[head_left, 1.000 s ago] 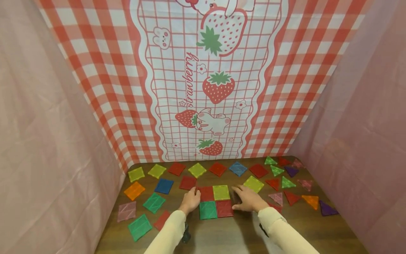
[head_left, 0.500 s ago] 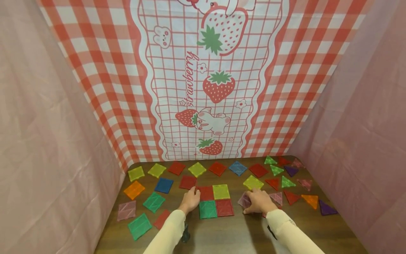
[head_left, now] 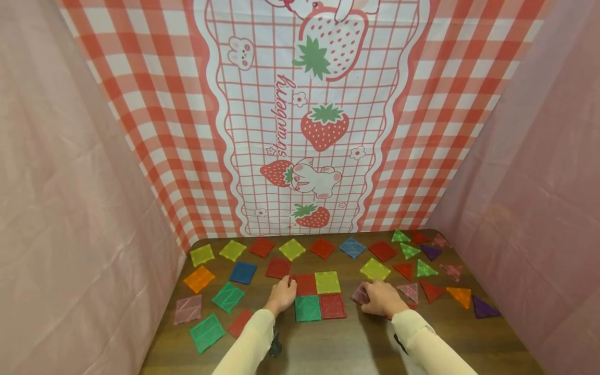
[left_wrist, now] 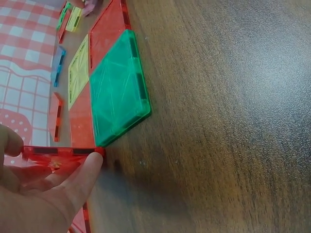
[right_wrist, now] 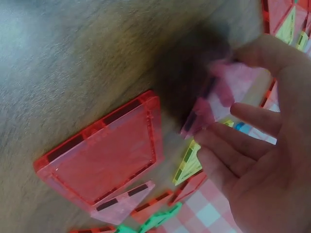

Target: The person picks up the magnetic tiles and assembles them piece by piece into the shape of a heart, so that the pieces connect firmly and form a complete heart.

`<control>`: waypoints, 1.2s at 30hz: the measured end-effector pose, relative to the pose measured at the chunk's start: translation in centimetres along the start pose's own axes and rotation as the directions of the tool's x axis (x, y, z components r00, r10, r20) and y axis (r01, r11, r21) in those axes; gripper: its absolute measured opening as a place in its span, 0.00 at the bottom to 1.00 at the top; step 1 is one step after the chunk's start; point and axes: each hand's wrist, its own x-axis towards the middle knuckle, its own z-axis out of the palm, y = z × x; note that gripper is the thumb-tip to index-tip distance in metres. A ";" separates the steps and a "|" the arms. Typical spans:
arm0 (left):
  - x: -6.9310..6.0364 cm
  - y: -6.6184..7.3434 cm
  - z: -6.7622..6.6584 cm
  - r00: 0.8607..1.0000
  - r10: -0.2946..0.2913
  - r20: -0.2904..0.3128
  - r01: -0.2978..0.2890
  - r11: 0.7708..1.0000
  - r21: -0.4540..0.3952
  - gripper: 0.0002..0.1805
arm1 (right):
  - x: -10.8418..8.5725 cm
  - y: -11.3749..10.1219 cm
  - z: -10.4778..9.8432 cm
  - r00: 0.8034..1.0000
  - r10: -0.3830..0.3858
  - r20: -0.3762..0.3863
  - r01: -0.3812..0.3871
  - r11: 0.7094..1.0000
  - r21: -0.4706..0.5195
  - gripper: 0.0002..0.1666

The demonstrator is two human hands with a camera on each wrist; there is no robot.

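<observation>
Bottom centre-left of the head frame: left hand [head_left: 281, 296] pinching a red tile [left_wrist: 60, 151] at the block's left side. Bottom centre: four-tile block [head_left: 321, 295], flat on the table [head_left: 323, 349]. Further right, apart from it: right hand [head_left: 382, 298] holding a pink tile [head_left: 360, 294] between thumb and fingers.

Head: from above, facing forward and down; table [head_left: 323, 349] at 6 o'clock.
Left wrist: close, green square [left_wrist: 119, 90] at 10 o'clock.
Right wrist: close, blurred; seemingly pink tile [right_wrist: 239, 81] at 2 o'clock.
Head, left wrist: share green square.
</observation>
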 end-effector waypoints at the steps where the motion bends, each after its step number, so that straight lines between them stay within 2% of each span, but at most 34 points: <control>1: 0.0 0.0 0.0 1.000 -0.001 0.000 0.001 1.000 0.001 0.28 | 0.1 -0.1 0.0 1.000 0.014 0.011 -0.014 1.000 0.028 0.17; 5: -0.2 0.0 -0.1 1.000 0.007 -0.006 -0.007 1.000 0.002 0.28 | 0.6 -0.5 0.2 0.998 0.058 0.035 -0.063 0.983 0.170 0.10; 7: -0.2 0.0 -0.1 1.000 0.008 -0.006 -0.008 1.000 0.001 0.27 | 1.1 -0.6 0.4 0.998 0.058 0.023 -0.062 0.973 0.223 0.10; 12: -0.1 0.1 -0.2 1.000 0.010 0.002 -0.010 1.000 0.004 0.28 | 2.7 -1.1 0.3 0.996 0.090 -0.019 -0.078 0.937 0.340 0.18; 15: 0.0 0.0 -0.2 1.000 0.010 0.006 -0.010 1.000 0.006 0.29 | 3.6 -1.4 0.1 0.989 0.147 -0.007 -0.131 0.904 0.408 0.24; 18: 0.0 0.0 -0.2 1.000 0.010 0.011 -0.010 1.000 0.002 0.29 | 4.3 -1.7 0.0 0.981 0.194 0.002 -0.171 0.862 0.477 0.27; 22: 0.0 -0.1 -0.2 1.000 0.004 0.026 -0.004 1.000 0.000 0.30 | 5.0 -2.1 0.4 0.971 0.238 0.023 -0.205 0.778 0.594 0.27; 26: 0.1 -0.2 -0.2 0.999 -0.002 0.033 0.002 1.000 -0.004 0.30 | 5.6 -2.8 0.6 0.965 0.257 0.049 -0.221 0.703 0.676 0.25; 30: 0.2 -0.2 -0.2 1.000 -0.004 0.027 0.004 1.000 0.003 0.30 | 5.8 -3.5 0.6 0.964 0.251 0.087 -0.234 0.650 0.722 0.25; 32: 0.2 -0.2 -0.2 1.000 -0.003 0.025 0.002 1.000 0.009 0.29 | 5.8 -3.7 0.6 0.965 0.246 0.092 -0.233 0.642 0.731 0.24; 36: 0.2 -0.2 -0.3 1.000 0.002 0.020 -0.002 1.000 0.010 0.29 | 5.7 -3.9 0.7 0.966 0.244 0.084 -0.227 0.653 0.722 0.26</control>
